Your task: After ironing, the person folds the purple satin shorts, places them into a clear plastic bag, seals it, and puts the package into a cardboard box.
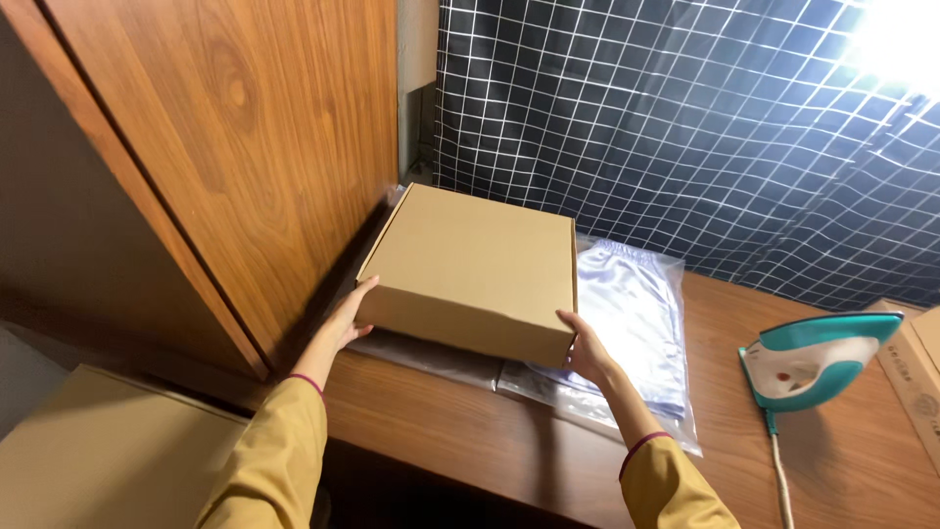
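Note:
A flat closed brown cardboard box lies at the back left of a wooden desk, close to a wooden cabinet side. My left hand grips its near left corner. My right hand holds its near right corner. The box rests partly on clear plastic bags with folded pale lilac fabric inside. Both my arms wear mustard-yellow sleeves.
A teal and white clothes iron stands on its heel at the right, its cord running toward me. Another cardboard box sits at the far right edge. A large cardboard box stands low at the left. A dark checked curtain hangs behind.

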